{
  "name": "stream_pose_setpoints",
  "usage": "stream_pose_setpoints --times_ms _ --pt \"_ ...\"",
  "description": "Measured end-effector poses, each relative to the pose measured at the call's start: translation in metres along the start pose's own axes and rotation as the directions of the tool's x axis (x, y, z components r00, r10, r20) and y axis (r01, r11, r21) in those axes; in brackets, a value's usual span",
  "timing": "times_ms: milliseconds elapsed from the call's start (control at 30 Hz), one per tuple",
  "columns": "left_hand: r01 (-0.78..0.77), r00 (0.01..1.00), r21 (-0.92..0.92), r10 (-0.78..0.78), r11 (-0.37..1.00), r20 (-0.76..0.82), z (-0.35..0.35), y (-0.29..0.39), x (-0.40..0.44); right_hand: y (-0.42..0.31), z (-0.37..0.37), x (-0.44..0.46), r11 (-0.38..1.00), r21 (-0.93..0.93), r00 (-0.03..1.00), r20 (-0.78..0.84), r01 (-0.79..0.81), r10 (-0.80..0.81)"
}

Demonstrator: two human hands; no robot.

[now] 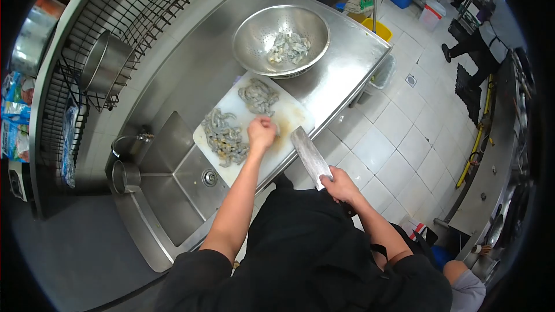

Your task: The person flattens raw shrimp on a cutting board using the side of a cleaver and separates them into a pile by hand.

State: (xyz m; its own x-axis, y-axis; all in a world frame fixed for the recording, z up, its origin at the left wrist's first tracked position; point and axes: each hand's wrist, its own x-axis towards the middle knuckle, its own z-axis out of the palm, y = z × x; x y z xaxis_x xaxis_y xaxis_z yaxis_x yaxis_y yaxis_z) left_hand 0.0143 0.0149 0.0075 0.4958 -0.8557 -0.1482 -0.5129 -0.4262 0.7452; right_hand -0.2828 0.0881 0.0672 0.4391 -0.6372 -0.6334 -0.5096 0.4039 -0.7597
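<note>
My left hand point(262, 133) is closed above the white cutting board point(269, 164), between two piles of raw shrimp; what its fingers hold, if anything, is too small to tell. One pile point(224, 138) lies on the board's left side, the other point(258, 96) towards its far end. My right hand point(340, 185) grips a wide-bladed cleaver point(311, 156), whose blade reaches to the board's right edge. Beyond the board stands a perforated metal colander point(248, 37) with more shrimp pieces point(289, 48) in it.
A steel sink point(173, 196) adjoins the board on the left. Wire shelving point(139, 23) with a pot point(107, 60) runs along the wall. Across the tiled floor point(399, 115), a person point(483, 46) stands at the right; another person's arm point(459, 274) shows at lower right.
</note>
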Motion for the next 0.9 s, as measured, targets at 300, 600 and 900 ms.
stream_pose_setpoints --times_ms 300,600,900 --pt "-0.014 0.986 0.766 -0.118 0.642 0.118 -0.103 0.015 0.023 -0.008 0.011 0.021 0.998 -0.035 0.996 -0.064 0.054 -0.056" --pt "-0.408 0.907 0.314 0.342 0.857 0.247 -0.046 0.001 -0.031 -0.018 0.028 0.039 0.997 0.062 0.999 -0.017 0.04 -0.039" --pt "-0.453 0.89 0.171 0.455 0.875 0.032 -0.026 -0.015 -0.038 -0.027 0.042 0.077 0.968 0.247 0.998 0.038 0.048 -0.059"
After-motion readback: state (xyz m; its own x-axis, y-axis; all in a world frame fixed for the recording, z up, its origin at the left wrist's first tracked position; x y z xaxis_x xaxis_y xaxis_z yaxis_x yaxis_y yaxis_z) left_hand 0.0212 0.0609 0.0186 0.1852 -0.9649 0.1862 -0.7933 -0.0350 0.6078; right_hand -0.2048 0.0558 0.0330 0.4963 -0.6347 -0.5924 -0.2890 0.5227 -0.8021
